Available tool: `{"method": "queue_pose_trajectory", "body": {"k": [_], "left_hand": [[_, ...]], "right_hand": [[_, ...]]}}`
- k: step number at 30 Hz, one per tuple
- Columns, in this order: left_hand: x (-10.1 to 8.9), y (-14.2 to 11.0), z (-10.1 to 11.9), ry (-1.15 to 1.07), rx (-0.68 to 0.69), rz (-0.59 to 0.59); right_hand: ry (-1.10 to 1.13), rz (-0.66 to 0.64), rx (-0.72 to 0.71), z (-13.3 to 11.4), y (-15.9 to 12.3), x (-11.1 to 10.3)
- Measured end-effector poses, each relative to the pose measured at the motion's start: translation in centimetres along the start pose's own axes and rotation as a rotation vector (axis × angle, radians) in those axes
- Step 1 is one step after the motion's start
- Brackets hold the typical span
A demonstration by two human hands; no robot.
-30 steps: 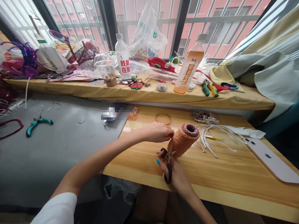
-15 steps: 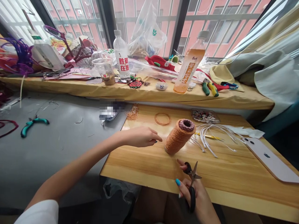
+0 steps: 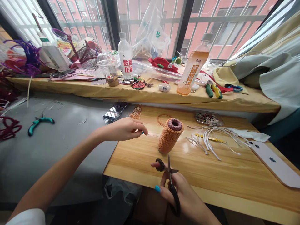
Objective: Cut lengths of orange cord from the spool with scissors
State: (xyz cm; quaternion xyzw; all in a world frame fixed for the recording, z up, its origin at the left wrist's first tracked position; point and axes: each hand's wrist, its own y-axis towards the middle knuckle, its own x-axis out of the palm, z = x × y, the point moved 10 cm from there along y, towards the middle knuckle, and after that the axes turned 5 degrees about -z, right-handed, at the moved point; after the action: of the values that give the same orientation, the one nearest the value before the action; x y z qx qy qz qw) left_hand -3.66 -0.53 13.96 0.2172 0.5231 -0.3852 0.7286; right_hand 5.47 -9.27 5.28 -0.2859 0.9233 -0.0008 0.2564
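Observation:
A spool of orange cord (image 3: 169,136) stands upright on the wooden table (image 3: 234,175). My left hand (image 3: 124,128) hovers to the left of the spool, fingers pinched together; a thin strand seems to run from them toward the spool. My right hand (image 3: 180,195) is near the table's front edge, below the spool, wrapped round small black scissors (image 3: 170,178) whose blades are open and point up.
White strips (image 3: 211,139), a bead tray (image 3: 207,118), a cord coil (image 3: 161,118) and a white phone (image 3: 274,162) lie on the table. A dark phone (image 3: 114,111) and teal pliers (image 3: 38,122) lie on the grey surface. Bottles, cup and tools crowd the sill.
My right hand drew the scissors back from the spool toward the front edge. My left hand moved left, away from the spool, still pinched.

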Motion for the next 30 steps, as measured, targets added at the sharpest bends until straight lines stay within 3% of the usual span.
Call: {"method": "queue_pose_trajectory", "body": {"k": [3, 9, 13, 16, 20, 23, 27, 30], "left_hand": [[-0.3, -1.1, -0.4, 0.011, -0.03, 0.0], [0.8, -3.1, -1.3, 0.021, -0.121, -0.092], [1.9, -4.1, -1.2, 0.015, -0.137, -0.14], [2.8, -4.8, -0.8, -0.015, -0.123, -0.164], [4.0, -5.9, -0.5, -0.07, -0.122, -0.191], [4.3, -6.7, -0.8, -0.094, -0.138, -0.176], [4.4, -7.8, -1.4, -0.128, -0.18, -0.151], [4.4, -8.6, -1.7, -0.151, -0.21, -0.146]], "right_hand": [[-0.251, 0.076, -0.09, -1.3, 1.5, -0.5], [-1.082, 0.149, -0.162, -3.3, 3.5, -0.3], [-1.301, 0.17, -0.113, -3.4, 2.5, -0.9], [-1.326, 0.144, -0.028, -2.3, 0.9, -1.8], [-1.106, 0.079, 0.105, 0.8, -0.9, -3.4], [-0.71, 0.019, 0.219, 3.5, -1.5, -4.2], [-0.046, -0.211, 0.352, 5.7, -1.1, -2.0], [0.274, -0.249, 0.393, 5.0, -0.3, -0.9]]}}
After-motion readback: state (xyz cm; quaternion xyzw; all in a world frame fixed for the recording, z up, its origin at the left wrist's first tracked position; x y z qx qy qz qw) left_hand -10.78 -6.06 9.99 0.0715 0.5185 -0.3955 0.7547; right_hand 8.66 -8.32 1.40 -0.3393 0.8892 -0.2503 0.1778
